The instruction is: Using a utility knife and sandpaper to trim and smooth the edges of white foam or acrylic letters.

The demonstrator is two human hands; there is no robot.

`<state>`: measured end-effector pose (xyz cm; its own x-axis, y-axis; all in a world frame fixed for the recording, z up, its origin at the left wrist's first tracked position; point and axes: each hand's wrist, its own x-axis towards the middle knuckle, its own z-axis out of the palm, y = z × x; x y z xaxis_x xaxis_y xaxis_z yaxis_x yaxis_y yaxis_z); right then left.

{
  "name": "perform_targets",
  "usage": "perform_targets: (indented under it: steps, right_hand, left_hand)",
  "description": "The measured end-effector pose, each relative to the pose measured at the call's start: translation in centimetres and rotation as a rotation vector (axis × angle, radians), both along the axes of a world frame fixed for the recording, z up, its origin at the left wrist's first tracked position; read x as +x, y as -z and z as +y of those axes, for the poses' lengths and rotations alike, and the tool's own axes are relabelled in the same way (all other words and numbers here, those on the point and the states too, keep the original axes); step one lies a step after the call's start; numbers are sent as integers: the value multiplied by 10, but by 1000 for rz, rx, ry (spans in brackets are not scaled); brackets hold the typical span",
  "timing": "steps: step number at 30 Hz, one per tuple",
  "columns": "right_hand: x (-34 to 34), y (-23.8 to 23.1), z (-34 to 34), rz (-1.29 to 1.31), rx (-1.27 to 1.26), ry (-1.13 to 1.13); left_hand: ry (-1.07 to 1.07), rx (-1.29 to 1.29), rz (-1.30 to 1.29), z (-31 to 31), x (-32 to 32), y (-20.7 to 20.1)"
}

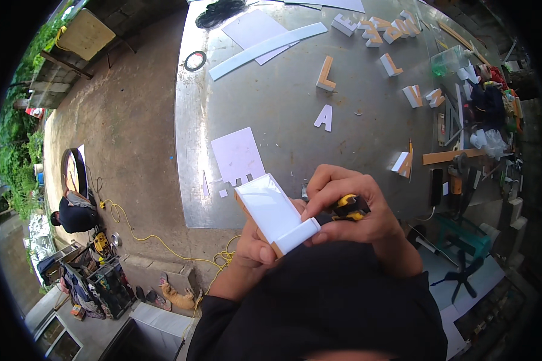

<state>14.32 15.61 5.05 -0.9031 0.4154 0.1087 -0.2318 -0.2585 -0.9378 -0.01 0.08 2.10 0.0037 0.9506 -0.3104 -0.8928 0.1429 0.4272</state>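
My left hand [256,248] is closed around a white block letter [265,207] with a glossy face and tan edges, held tilted in front of my chest. My right hand [358,201] comes in from the other side. Its fingers curl around a yellow-and-black hand tool [350,207] that looks like a utility knife, seen end-on, its blade hidden. The thumb and fingertips of that hand meet the raised white strip at the near end of the block letter. Just beyond lies a notched white sheet [238,153] with small offcuts.
Several tan-and-white block letters [391,65] stand on the metal table [283,114]. A flat white letter [323,118], a tape roll [195,61] and a long white strip [268,51] lie there too. Tools crowd the right side. At left, a person [78,212] bends near a yellow cord [138,236].
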Motion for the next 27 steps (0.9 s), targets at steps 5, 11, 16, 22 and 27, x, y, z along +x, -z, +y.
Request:
perform_targets:
  steps: [5,11,16,22,27]
  right_hand:
    - [1,2,-3,18,37,54]
    - [5,1,-1,17,162,81]
    - [5,5,-2,19,156,92]
    - [14,3,-15,17,-198,129]
    - [34,-17,-10,-356,193,210]
  left_hand:
    - [-69,92,-155,6,6,1]
    - [-29,101,-162,10,5,0]
    - [-14,97,-147,10,5,-2]
    - [-144,277,220,8,6,7]
    - [-240,348,514,12,5,6]
